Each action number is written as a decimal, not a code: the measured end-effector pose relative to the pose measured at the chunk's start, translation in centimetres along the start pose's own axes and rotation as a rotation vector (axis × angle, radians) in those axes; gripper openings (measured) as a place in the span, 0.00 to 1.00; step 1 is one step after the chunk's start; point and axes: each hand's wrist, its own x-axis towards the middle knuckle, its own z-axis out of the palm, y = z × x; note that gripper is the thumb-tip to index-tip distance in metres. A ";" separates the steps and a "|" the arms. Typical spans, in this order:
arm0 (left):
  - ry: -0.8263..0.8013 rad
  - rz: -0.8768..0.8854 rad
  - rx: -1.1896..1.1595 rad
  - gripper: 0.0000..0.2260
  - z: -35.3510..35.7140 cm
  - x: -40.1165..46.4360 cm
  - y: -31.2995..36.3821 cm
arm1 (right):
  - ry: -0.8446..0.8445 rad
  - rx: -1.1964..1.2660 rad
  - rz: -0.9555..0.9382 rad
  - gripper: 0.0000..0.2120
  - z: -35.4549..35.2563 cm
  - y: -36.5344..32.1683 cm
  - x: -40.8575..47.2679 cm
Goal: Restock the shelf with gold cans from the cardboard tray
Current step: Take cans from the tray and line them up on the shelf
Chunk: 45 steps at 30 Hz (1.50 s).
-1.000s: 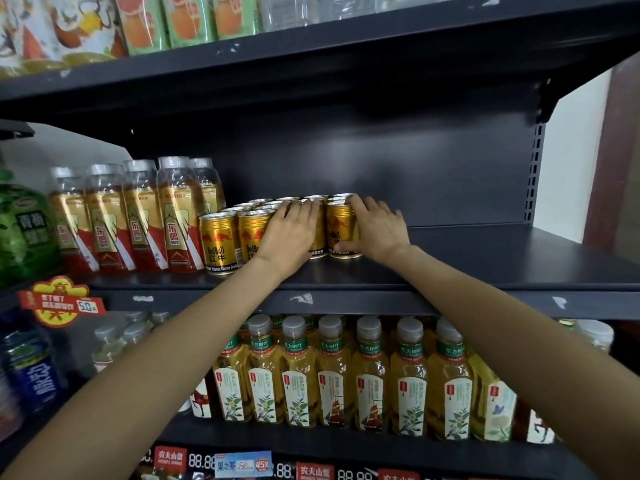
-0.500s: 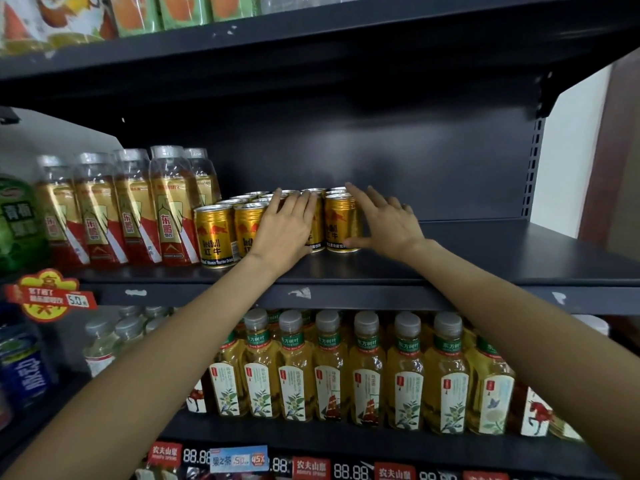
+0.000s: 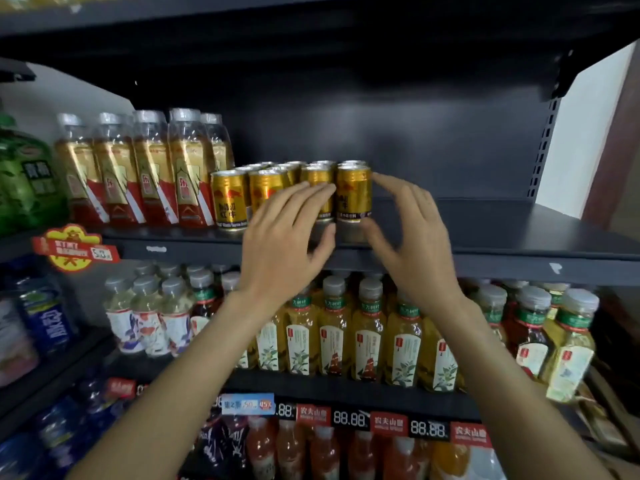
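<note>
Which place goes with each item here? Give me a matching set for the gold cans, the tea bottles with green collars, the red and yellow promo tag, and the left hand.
Items:
1. gold cans
2. tea bottles
3. promo tag
4. left hand

Places:
A. on the shelf edge, far left
B. open, in front of the cans
C. middle shelf, right of the gold-label bottles
D. shelf below the cans

Pairs: 1-C, 2-D, 3-A, 4-B

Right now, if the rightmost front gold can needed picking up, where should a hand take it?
Take the rightmost front gold can round its upright side wall, coming from the front and right: bare shelf lies there, while another can stands close against its left.
</note>
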 end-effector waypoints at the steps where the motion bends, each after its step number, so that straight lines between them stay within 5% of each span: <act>1: 0.062 -0.027 -0.058 0.16 -1.2 -1.9 0.9 | 0.054 0.002 -0.032 0.19 -0.4 -1.1 -2.2; 4: 0.117 -0.150 -0.203 0.12 -3.6 -8.9 3.5 | 0.091 0.013 -0.081 0.10 -0.6 -3.4 -9.8; 6: -0.011 -0.291 -0.282 0.11 -4.9 -14.6 5.0 | -0.040 0.015 -0.029 0.07 -0.2 -4.2 -15.5; 13: -0.930 -0.731 -0.329 0.13 -9.2 -33.5 6.8 | -0.818 -0.002 0.413 0.14 1.3 -4.8 -34.3; 19: -1.261 -0.767 -0.379 0.32 -12.4 -40.6 6.1 | -1.177 0.013 0.455 0.23 3.8 -7.3 -40.1; 22: -1.354 -0.762 -0.323 0.41 -12.2 -41.9 7.1 | -1.165 -0.156 0.385 0.27 3.7 -7.1 -40.8; 27: -1.398 -0.802 -0.224 0.41 -10.9 -43.4 9.3 | -1.072 -0.405 0.472 0.30 -0.5 -6.0 -42.0; 36: -1.081 -0.852 -0.317 0.33 -10.6 -43.6 10.5 | -1.092 -0.620 0.558 0.40 -2.8 -6.3 -45.6; 41: -0.949 -1.295 -0.632 0.34 -9.7 -40.5 11.8 | -0.990 -0.443 0.670 0.33 -2.6 -5.9 -44.9; 45: -0.785 -1.616 -0.914 0.33 -8.8 -37.6 11.8 | -0.747 -0.077 0.920 0.35 -4.4 -6.3 -41.6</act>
